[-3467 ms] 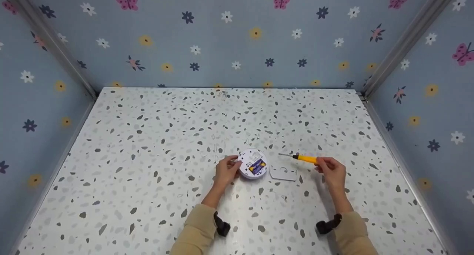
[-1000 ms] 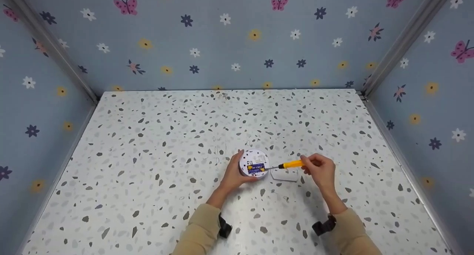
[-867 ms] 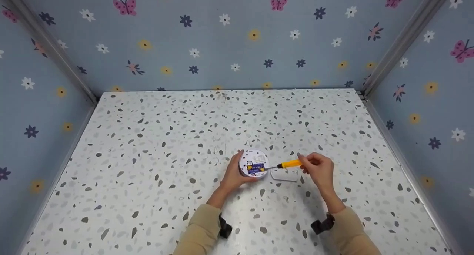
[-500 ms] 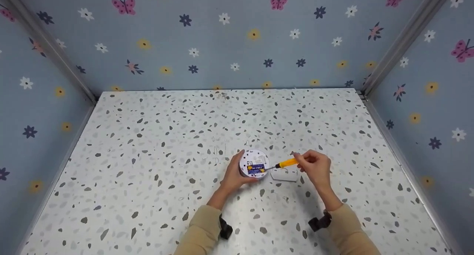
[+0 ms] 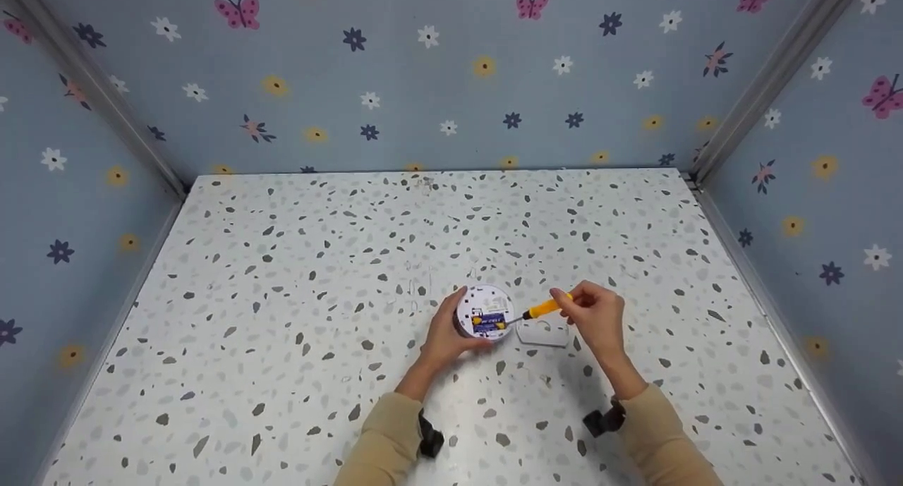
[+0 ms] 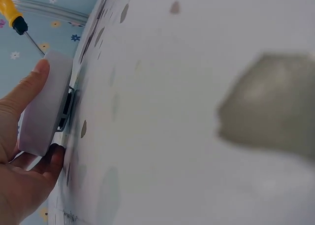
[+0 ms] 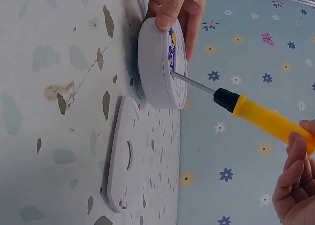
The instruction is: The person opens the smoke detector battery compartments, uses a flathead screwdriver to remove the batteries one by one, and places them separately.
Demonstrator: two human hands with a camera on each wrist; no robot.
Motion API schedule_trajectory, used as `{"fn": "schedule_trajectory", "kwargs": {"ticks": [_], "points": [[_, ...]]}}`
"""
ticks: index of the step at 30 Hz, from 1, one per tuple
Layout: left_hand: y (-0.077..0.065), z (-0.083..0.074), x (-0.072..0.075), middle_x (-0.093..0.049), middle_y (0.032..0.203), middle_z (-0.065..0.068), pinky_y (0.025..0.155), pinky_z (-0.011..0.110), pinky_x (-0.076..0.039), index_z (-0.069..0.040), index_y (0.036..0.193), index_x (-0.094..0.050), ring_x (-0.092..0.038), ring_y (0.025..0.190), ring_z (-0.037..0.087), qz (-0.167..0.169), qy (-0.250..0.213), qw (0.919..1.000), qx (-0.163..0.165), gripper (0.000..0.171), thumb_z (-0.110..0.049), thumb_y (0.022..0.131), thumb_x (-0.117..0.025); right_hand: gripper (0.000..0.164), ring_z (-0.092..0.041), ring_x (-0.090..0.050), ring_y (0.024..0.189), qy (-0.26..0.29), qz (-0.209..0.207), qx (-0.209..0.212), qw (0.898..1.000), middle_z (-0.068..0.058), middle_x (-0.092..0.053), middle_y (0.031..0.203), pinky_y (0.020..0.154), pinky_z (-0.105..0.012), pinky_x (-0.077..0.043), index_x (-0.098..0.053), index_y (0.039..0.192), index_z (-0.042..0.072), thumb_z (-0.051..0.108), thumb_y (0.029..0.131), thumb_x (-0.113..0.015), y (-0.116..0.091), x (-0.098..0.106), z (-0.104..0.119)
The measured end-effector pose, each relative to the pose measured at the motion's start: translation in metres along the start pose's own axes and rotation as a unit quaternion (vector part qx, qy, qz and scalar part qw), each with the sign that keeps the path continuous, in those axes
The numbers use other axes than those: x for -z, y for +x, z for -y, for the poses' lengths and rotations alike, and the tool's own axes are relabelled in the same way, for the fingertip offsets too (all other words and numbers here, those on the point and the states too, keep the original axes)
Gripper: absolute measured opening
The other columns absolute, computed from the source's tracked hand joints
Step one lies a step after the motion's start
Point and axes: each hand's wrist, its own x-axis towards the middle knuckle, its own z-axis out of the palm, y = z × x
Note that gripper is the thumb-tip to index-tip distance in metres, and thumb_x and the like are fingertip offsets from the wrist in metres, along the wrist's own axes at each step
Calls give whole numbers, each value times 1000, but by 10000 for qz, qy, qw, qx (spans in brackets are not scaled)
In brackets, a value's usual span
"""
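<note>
A round white battery-powered device (image 5: 487,299), perhaps a smoke alarm, shows its back with blue-and-yellow batteries (image 5: 488,322) in an uncovered compartment. My left hand (image 5: 443,334) grips it by the rim, thumb on the near side and fingers round the far side. In the right wrist view, the yellow-handled screwdriver (image 7: 266,117) slants down with its tip at the end of a battery. My right hand (image 5: 596,315) pinches the handle near its end. Just right of the device lies a white plastic battery cover (image 5: 542,334), flat on the table.
The speckled white table (image 5: 282,295) is enclosed by blue flowered panels (image 5: 451,77) at the back and both sides. Black wrist cameras (image 5: 605,421) are strapped at both sleeves.
My left hand has gone from touching the device's edge to gripping its rim, and the device has turned. The screwdriver came left to the batteries, and its handle has since tilted up more steeply.
</note>
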Motion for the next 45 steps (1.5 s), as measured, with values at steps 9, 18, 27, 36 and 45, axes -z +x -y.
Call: {"fn": "schedule_trajectory", "kwargs": {"ticks": [9, 18, 27, 36, 45], "points": [[1, 1, 1, -36, 136, 13, 104, 38, -22, -6, 136, -32, -31, 124, 27, -184, -27, 9998, -5, 102, -26, 50, -85, 25, -16, -47, 38, -8, -180, -93, 9998, -6, -55, 52, 32, -25, -39, -58, 61, 8, 24, 75, -72, 2, -10, -84], [-3, 2, -5, -36, 136, 13, 103, 35, -24, -6, 135, -34, -32, 124, 26, -277, -184, 9994, 117, 100, -22, 51, -85, 29, -14, -46, 35, 49, -487, -270, 9984, 1, -54, 48, 30, -23, -38, -57, 59, 15, 35, 76, -68, -6, -8, -114], [-2, 0, -3, -37, 135, 13, 104, 35, -24, -5, 135, -35, -33, 124, 26, -366, -139, 9992, 52, 101, -22, 49, -85, 31, -20, -46, 35, -46, -687, -737, 9949, 0, -54, 48, 28, -27, -35, -58, 59, 17, 43, 75, -67, -3, -14, -139], [-1, 0, -3, -38, 134, 14, 103, 33, -24, -4, 134, -35, -34, 123, 26, -365, -208, 9991, 65, 101, -20, 49, -86, 40, -22, -47, 38, -129, -1049, -1384, 9847, -4, -55, 50, 31, -25, -38, -58, 60, 14, 51, 72, -64, -6, -14, -138], [-1, 2, -3, -39, 134, 14, 103, 35, -25, -4, 134, -35, -34, 123, 27, -362, -155, 9992, -4, 100, -20, 49, -86, 44, -24, -49, 41, 0, -1273, -1746, 9764, -6, -56, 53, 36, -26, -44, -56, 62, 11, 54, 72, -63, -14, -14, -135]]}}
